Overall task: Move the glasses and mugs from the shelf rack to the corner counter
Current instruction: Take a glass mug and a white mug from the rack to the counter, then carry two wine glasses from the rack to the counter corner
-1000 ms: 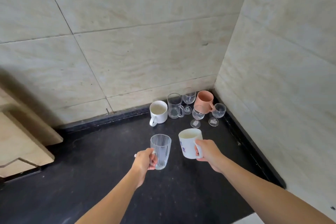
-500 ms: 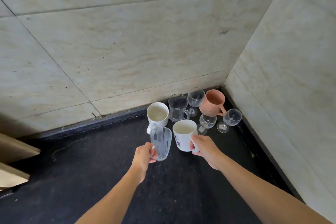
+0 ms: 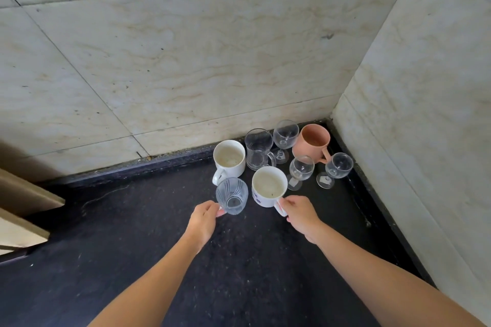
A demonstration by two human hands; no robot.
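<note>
standing already in the corner of the black counter [image 3: 159,233] are six pieces, among them a plain white mug [image 3: 229,158] and a pink mug [image 3: 311,142]. a patterned glass [image 3: 231,195] is gripped by the left hand [image 3: 203,220] and a printed white mug [image 3: 268,186] by the right hand [image 3: 300,214], both just beside the group and seemingly not yet released. the shelf rack is out of view, so what remains cannot be told.

Hands [image 3: 203,216] [image 3: 301,214] hold mugs [image 3: 268,187] (seemingly grounded).

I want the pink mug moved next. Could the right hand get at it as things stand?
Probably not yet: the right hand grips a white mug, and two stemmed glasses stand before the pink mug.
</note>
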